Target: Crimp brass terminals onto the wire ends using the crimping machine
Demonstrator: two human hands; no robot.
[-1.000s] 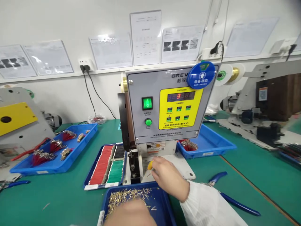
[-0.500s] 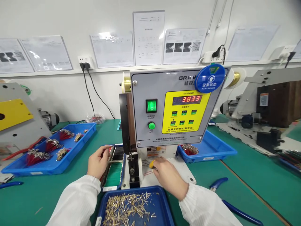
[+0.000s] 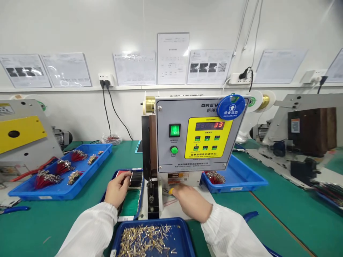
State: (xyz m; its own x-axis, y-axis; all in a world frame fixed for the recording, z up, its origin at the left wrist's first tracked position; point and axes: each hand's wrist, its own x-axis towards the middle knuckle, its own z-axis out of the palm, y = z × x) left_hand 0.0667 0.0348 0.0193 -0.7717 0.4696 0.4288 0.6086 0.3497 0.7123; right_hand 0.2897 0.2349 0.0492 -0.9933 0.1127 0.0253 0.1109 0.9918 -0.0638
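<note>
Small yellow item (image 3: 170,191), type can't be told, sits at the fingertips of the right hand (image 3: 190,202), which is curled and looks to be gripping it; the hand partly hides it. Just under those fingers, thin pale wires (image 3: 170,202) lie on the white base plate (image 3: 206,197) of the crimping machine (image 3: 198,132). Crimp head (image 3: 153,200) is just left of the right hand, between both hands. Left hand (image 3: 116,189) is pinched shut at the edge of a black wire bundle (image 3: 136,178), apparently gripping wires, though the exact hold is hard to see. That bundle lies in a blue wire tray (image 3: 121,172), with green wires (image 3: 131,198) right below the hand. Directly ahead of and below both hands, a blue tray (image 3: 150,222) holds loose brass terminals (image 3: 144,241). Machine panel is beyond the right hand: green switch lit (image 3: 174,130), red readout ending in 33 (image 3: 209,125). Past the right hand, another blue tray (image 3: 235,175) holds red wires with terminals (image 3: 214,177). Far left of the left hand, a longer blue tray (image 3: 60,176) holds similar bundles (image 3: 45,179). Blue-handled pliers (image 3: 250,216) lie on the green bench (image 3: 284,221) right of the right sleeve (image 3: 230,232).
</note>
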